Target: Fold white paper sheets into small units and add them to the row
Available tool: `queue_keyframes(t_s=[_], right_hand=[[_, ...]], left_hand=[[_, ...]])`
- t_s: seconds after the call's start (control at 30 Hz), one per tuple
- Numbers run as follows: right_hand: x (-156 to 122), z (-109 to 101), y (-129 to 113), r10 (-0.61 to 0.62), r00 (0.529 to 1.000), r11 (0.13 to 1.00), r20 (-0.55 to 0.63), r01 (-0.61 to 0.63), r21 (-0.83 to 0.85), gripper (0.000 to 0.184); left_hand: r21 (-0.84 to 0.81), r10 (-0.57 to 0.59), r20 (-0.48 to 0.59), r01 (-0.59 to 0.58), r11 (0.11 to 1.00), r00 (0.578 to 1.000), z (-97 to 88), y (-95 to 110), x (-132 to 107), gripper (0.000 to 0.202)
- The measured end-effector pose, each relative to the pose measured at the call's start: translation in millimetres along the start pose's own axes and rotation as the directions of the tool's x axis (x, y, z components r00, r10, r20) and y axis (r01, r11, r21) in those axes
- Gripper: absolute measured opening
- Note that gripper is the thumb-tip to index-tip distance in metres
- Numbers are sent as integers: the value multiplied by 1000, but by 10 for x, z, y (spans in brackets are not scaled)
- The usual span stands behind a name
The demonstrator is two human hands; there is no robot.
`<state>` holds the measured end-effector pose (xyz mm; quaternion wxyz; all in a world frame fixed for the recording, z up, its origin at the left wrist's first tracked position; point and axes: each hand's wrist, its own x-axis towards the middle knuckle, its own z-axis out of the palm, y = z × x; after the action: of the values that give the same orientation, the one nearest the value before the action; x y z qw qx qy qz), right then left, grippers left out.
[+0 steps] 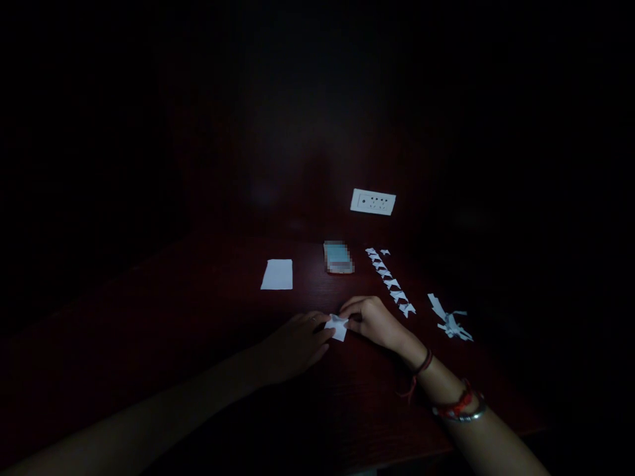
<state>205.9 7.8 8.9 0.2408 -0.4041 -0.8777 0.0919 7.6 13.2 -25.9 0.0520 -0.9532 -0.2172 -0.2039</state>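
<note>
Between my two hands is a small piece of white paper (338, 328), partly folded along its upper edge. My left hand (300, 344) holds its left side, the thumb lying on the paper. On the other side, my right hand (370, 320) pinches the upper right corner with thumb and fingers. Just beyond the right hand runs a row of small folded paper pieces (391, 283), pointed like stars or bows. A flat white stack or sheet of paper (278, 274) lies beyond the left hand.
A phone-like object (338, 258), blurred out, lies at the back of the dark red table (223, 297). Loose paper strips (450, 324) are heaped at the right. A white socket panel (373, 201) is on the back wall. The surroundings are very dark.
</note>
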Motion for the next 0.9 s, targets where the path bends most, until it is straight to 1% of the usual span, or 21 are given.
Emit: queue_keyframes(t_s=[0.07, 0.2, 0.37, 0.53, 0.73, 0.9], right_hand=[[1, 14, 14, 5, 1000, 1000, -9, -5, 7, 19], [-3, 34, 55, -49, 999, 999, 4, 48, 14, 19], [-18, 29, 77, -123, 988, 992, 90, 124, -7, 21], [-27, 15, 81, -139, 983, 988, 123, 147, -57, 21], [-30, -8, 82, -183, 975, 974, 125, 197, -109, 20], [-34, -32, 62, -216, 963, 965, 159, 236, -117, 21]], left_hand=[[-1, -10, 10, 10, 1000, 1000, -1, 4, 2, 27], [-1, -17, 34, 17, 1000, 999, -2, 9, 9, 27], [-5, -21, 49, 21, 1000, 999, -29, 26, 9, 28], [-15, -30, 62, 31, 999, 998, -63, 39, 17, 28], [25, -24, 45, 23, 999, 999, -1, 0, -11, 29], [15, -15, 72, 14, 1000, 997, -10, 0, -22, 29]])
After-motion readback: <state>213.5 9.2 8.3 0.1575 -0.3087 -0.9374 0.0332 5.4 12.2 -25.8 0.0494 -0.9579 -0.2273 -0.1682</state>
